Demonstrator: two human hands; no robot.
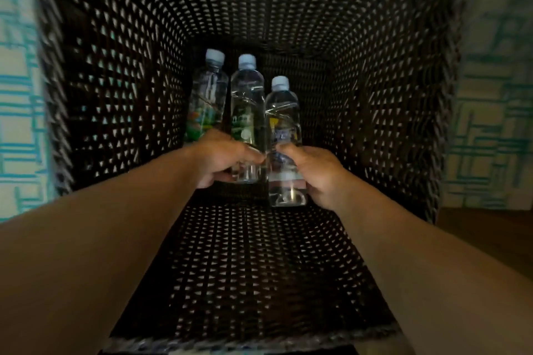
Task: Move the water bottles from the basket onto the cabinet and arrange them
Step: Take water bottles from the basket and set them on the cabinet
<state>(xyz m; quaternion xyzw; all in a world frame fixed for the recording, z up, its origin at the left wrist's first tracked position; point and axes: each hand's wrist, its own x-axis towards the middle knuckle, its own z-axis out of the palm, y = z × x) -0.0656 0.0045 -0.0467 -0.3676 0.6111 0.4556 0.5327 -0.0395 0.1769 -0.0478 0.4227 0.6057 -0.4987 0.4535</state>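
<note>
I am looking straight down into a deep, dark woven basket [115, 95], both my bare arms reaching to its bottom. Three clear water bottles with pale caps lie there side by side against the basket's left wall, caps pointing toward the far wall. My left hand [222, 161] is closed around the lower end of the middle bottle [247, 101], the one with a green and white label; my thumb lies across its front. The left bottle [208, 95], with a bright green and orange label, sits just beside it against the left wall, its base hidden behind my left hand, so I cannot tell whether my fingers touch it too. My right hand [317, 176] is wrapped around the right bottle [284, 135], which has a blue and yellow label and lies nearer to me than the other two, touching the middle bottle. A patterned teal and cream floor [496, 95] shows outside the basket.
</note>
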